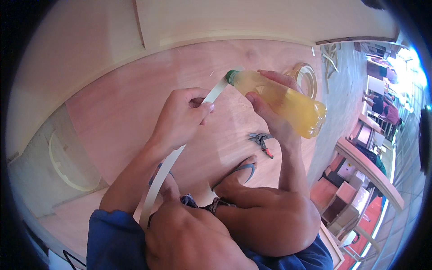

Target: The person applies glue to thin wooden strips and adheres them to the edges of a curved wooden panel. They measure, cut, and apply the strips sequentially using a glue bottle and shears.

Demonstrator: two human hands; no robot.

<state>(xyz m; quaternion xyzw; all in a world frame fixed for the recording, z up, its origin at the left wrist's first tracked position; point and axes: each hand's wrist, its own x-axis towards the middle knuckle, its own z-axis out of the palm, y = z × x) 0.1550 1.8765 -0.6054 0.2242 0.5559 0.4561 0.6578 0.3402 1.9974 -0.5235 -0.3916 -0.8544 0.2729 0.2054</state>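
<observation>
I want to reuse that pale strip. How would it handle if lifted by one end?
The pale strip curves in a long arc from the left hand down past the knee, so it probably flexes and droops. It looks thin, likely light, and may spring back.

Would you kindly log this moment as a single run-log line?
left hand: pinching white edge-banding strip | right hand: tilted bottle of yellow liquid, green cap at strip | pliers on plywood panel
</observation>
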